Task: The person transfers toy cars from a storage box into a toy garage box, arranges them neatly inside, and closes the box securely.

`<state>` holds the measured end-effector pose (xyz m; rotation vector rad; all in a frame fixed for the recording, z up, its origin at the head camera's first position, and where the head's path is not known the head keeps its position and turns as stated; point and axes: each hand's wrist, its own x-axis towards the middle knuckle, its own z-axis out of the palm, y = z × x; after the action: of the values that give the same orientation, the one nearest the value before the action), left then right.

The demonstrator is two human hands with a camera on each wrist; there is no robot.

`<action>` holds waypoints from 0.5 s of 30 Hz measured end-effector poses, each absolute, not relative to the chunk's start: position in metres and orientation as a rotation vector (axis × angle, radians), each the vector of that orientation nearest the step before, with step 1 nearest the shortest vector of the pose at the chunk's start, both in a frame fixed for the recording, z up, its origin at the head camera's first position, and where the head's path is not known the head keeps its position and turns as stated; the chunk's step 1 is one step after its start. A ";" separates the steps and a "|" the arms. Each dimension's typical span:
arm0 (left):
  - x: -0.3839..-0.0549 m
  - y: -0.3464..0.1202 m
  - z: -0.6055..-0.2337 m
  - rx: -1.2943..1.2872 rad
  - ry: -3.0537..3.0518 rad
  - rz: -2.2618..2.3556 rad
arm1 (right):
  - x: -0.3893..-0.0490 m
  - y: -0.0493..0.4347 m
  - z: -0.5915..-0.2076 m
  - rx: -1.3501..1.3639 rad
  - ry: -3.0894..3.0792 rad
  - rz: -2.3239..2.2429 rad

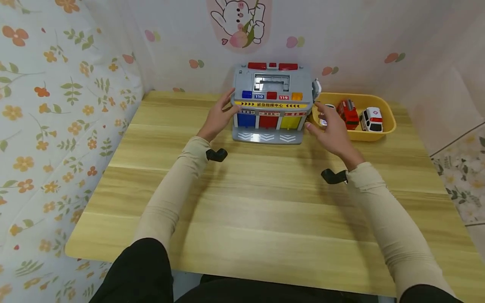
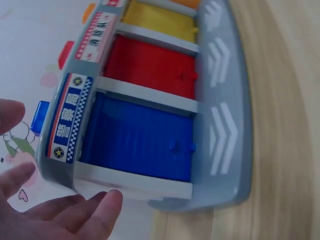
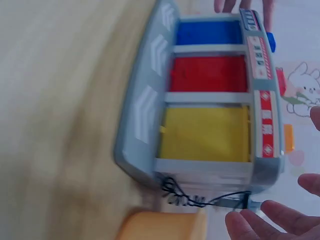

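Observation:
A grey toy garage (image 1: 270,99) stands on the table with its blue door (image 2: 142,137), red door (image 2: 152,67) and yellow door (image 3: 205,132) all closed. My left hand (image 1: 219,117) is at the garage's left side, fingers spread loosely along that end. In the left wrist view its fingertips (image 2: 107,210) are close to the white side wall; whether they touch cannot be told. At the opposite end is my right hand (image 1: 330,131), fingers apart and slightly bent. A dark coiled cord (image 3: 185,195) hangs on that side, close to the right fingertips.
Right of the garage, a yellow bin (image 1: 390,122) holds a red toy truck (image 1: 347,114), a white toy ambulance (image 1: 372,119) and another small vehicle partly hidden by my right hand. The wooden table (image 1: 257,210) extends toward me; a patterned cloth wall (image 1: 170,46) rises behind.

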<state>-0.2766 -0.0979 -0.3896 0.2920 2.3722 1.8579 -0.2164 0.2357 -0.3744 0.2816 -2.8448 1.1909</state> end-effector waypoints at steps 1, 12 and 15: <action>-0.278 -0.097 -0.389 0.282 2.367 1.858 | -0.220 0.236 -0.372 0.280 -2.840 1.181; -0.291 -0.091 -0.394 0.272 2.408 1.867 | -0.247 0.228 -0.355 0.235 -2.827 1.243; -0.292 -0.091 -0.397 0.252 2.378 1.891 | -0.251 0.225 -0.356 0.199 -2.826 1.227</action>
<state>-0.2923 -0.0912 -0.3973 0.2516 2.3781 1.8906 -0.2508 0.2254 -0.3560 0.1991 -2.8263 1.2273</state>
